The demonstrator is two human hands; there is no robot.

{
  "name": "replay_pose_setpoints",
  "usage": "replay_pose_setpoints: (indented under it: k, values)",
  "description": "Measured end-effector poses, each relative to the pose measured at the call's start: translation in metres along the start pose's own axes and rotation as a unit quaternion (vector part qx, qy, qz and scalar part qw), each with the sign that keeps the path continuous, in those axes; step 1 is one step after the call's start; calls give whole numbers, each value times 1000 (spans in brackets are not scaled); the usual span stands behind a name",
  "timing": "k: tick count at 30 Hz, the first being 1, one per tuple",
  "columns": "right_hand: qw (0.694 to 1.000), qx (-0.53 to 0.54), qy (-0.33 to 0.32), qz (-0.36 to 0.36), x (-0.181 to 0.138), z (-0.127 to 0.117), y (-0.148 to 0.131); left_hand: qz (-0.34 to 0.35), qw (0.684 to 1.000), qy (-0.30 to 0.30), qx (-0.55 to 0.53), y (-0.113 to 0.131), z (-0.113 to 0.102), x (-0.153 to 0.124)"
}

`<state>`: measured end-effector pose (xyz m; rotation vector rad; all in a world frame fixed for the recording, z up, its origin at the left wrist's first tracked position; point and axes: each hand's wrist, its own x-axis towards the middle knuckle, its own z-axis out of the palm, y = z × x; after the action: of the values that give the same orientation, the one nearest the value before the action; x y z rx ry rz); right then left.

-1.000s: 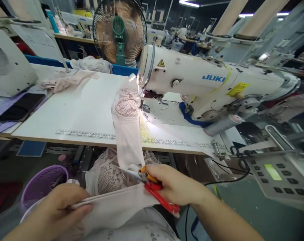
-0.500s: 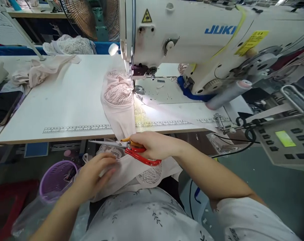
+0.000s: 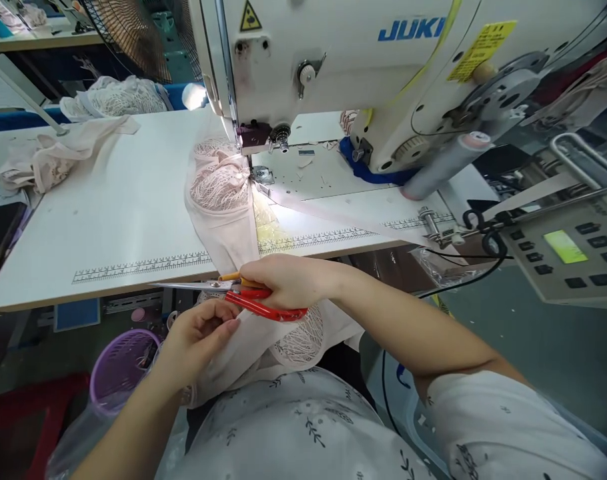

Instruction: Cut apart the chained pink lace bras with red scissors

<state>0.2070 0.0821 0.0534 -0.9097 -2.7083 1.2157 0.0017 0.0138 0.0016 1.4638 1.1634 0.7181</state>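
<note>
My right hand [image 3: 288,283] is closed round the red handle of a pair of scissors [image 3: 266,308]; an orange-yellow part shows by the fingers. The blades point left, just below the table edge. My left hand [image 3: 198,340] has its fingers curled and thumb drawn in, pinching the pale pink fabric [image 3: 241,347] beneath the blades; its fingertips are partly hidden. This fabric, with lace patches, lies over my lap. A pale pink lace garment piece [image 3: 223,230] is under the presser foot of the sewing machine [image 3: 333,67] and hangs over the edge toward my hands.
A measuring tape strip [image 3: 138,268] runs along the front of the white table [image 3: 108,207]. More pink fabric [image 3: 58,157] and a dark phone [image 3: 1,233] lie left. A purple basket [image 3: 118,373] stands below, and a control panel [image 3: 568,247] sits right.
The view has shifted and tilted slightly. My left hand's fingers have curled in and its thumb has come up against them at the fabric. My right hand still holds the scissors.
</note>
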Motion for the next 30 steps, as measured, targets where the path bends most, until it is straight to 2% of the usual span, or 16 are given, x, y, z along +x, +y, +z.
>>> replay_pose_setpoints:
  k: [6, 13, 20, 27, 30]
  values:
    - [1000, -14, -17, -20, 5, -5, -2, -35, 998, 14, -54, -11, -2, 2]
    - [999, -20, 24, -19, 6, -8, 1, -53, 993, 14, -101, -14, -3, 4]
    - [999, -16, 17, -28, 7, -7, -2, -65, 989, 26, -129, -20, -4, 2]
    - [999, -1, 28, -45, 5, -5, -2, -65, 988, 52, -132, -11, 1, 4]
    - [998, 9, 29, -56, 4, -4, -1, -75, 989, 36, -125, -9, 1, 4]
